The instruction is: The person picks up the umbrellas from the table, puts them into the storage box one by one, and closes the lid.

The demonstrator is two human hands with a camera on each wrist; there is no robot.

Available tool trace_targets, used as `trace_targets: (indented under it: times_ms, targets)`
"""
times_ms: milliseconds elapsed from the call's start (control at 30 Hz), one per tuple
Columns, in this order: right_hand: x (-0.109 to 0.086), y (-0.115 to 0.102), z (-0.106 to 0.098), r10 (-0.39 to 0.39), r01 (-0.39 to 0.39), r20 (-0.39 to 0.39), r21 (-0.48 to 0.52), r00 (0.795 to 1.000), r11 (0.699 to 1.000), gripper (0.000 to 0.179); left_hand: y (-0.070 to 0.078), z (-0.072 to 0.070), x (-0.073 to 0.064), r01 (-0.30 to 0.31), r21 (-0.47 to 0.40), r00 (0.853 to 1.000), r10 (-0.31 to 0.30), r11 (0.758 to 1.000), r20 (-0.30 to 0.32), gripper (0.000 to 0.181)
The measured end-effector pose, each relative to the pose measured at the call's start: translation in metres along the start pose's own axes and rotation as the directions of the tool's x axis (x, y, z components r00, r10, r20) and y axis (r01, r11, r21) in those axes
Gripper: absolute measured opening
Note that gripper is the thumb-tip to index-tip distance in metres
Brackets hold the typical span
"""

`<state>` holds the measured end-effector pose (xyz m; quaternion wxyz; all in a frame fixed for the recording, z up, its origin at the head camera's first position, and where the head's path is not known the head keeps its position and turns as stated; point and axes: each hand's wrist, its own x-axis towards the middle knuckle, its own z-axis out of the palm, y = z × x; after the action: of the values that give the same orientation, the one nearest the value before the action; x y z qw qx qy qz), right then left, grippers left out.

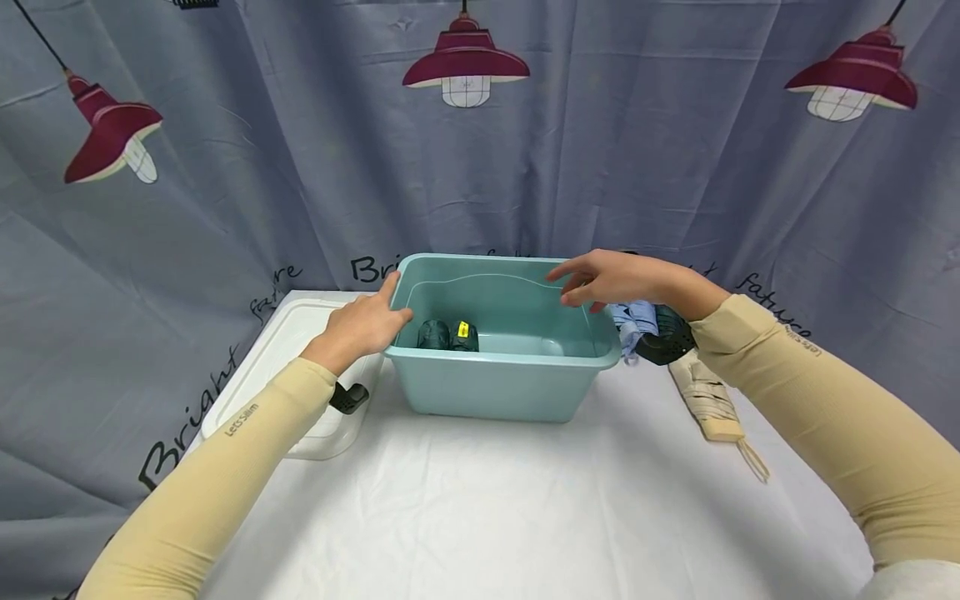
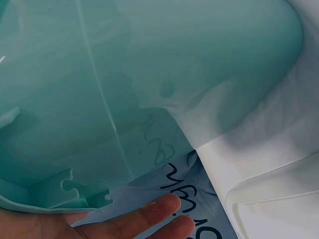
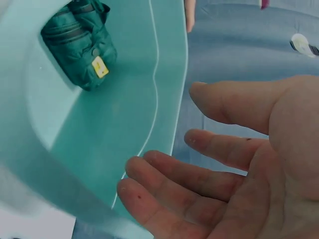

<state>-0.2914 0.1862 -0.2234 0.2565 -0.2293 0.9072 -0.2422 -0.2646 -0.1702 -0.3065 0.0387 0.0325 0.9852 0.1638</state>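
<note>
A teal plastic bin [image 1: 487, 387] stands on the white-covered table. Two dark green folded bundles [image 1: 433, 335] lie in its left end; one, with a yellow tag [image 3: 99, 67], shows a strap and looks like a folded umbrella. At the bin's left rim is my left hand [image 1: 363, 327], thumb at the edge and fingers extended along the outside. My right hand [image 1: 618, 279] hovers over the right end, its fingers spread and slightly bent around nothing. Beyond the right end lie a light blue folded umbrella [image 1: 636, 321] and a dark one, partly hidden by my wrist.
A white lid [image 1: 258, 367] lies left of the bin, under my left forearm. On the right, a beige folded umbrella [image 1: 708, 400] with a wrist loop rests near my right sleeve. A grey-blue curtain [image 1: 315, 167] with printed lamps hangs behind the table.
</note>
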Motion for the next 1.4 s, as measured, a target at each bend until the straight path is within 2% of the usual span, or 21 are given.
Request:
trace_targets:
  times_ms: [267, 633, 1100, 1400]
  targets:
    - [-0.02, 0.018, 0.0, -0.031, 0.034, -0.107, 0.02, 0.994, 0.999, 0.049, -0.001, 0.002, 0.0, -0.006, -0.008, 1.0, 0.006, 1.0, 0.003, 0.075]
    - [-0.041, 0.044, -0.004, 0.04, -0.031, -0.186, 0.051, 0.982, 0.998, 0.056, -0.002, -0.001, 0.001, -0.01, 0.004, 1.0, 0.01, 1.0, 0.009, 0.075]
    - [-0.055, 0.07, 0.0, 0.056, -0.045, -0.213, 0.056, 0.975, 0.997, 0.053, -0.003, 0.0, 0.0, -0.015, -0.006, 1.0, 0.015, 1.0, 0.01, 0.074]
    - [-0.064, 0.097, 0.004, 0.083, -0.075, -0.219, 0.044, 0.972, 0.996, 0.056, -0.002, 0.0, 0.001, -0.016, 0.003, 1.0, 0.016, 1.0, 0.009, 0.074]
